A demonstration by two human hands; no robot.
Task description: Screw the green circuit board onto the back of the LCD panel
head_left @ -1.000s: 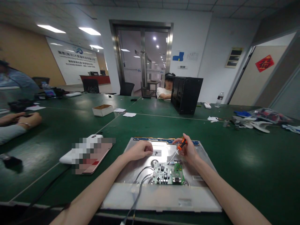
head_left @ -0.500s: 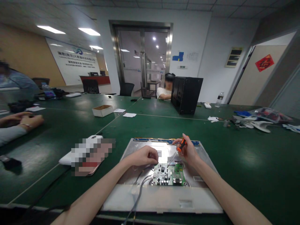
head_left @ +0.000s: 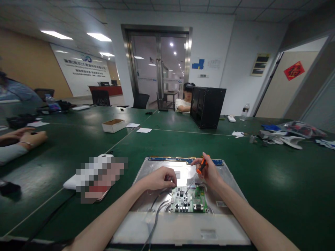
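A silver flat display panel (head_left: 188, 228) lies back side up on the table before me. On its middle sits a green circuit board (head_left: 200, 196), with dark cables (head_left: 155, 226) running off its left side toward me. My right hand (head_left: 210, 173) grips a screwdriver (head_left: 202, 165) with an orange and black handle. The shaft slants down to the left, its tip at the upper middle of the board. At the board's upper left corner, my left hand (head_left: 163, 178) has its fingers closed together; what they pinch is hidden. A narrow blue circuit strip (head_left: 167, 159) runs along the panel's far edge.
Left of the panel lie a white object (head_left: 70, 183) and a pinkish, phone-like thing (head_left: 115, 177), partly blurred. A black computer case (head_left: 209, 108) stands across the green table, near a seated person. A small open box (head_left: 113, 126) and another person's hands (head_left: 32, 137) are left.
The whole view has shifted slightly, so the panel and table sit a little lower. Both hands keep nearly the same place over the board, the screwdriver still in my right hand.
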